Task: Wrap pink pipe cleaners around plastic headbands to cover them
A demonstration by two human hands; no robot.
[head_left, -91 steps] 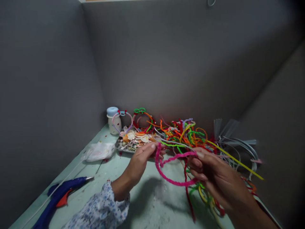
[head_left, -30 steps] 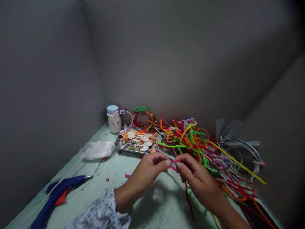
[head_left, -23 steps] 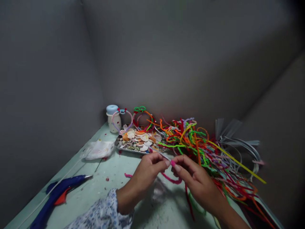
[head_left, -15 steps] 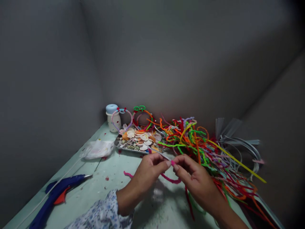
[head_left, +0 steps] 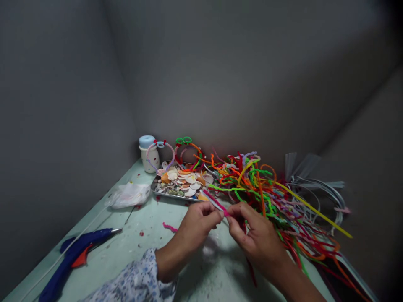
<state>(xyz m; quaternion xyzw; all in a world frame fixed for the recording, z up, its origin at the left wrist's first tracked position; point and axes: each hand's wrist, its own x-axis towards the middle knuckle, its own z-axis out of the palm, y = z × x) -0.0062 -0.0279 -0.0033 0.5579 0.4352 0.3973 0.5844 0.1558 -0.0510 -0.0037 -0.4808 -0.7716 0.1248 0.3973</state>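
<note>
While the left hand (head_left: pixel 195 223) pinches a narrow pale band (head_left: pixel 212 202), the right hand (head_left: pixel 255 234) grips a fuzzy magenta pipe cleaner (head_left: pixel 215 201).

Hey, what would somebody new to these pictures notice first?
Probably the tangled heap of bright fuzzy stems, right of center. Next come the left hand and right hand, close together mid-picture, holding a hot-pink stem and a pale strip. At lower left, the blue glue gun with its orange-red trigger stands out too.
</note>
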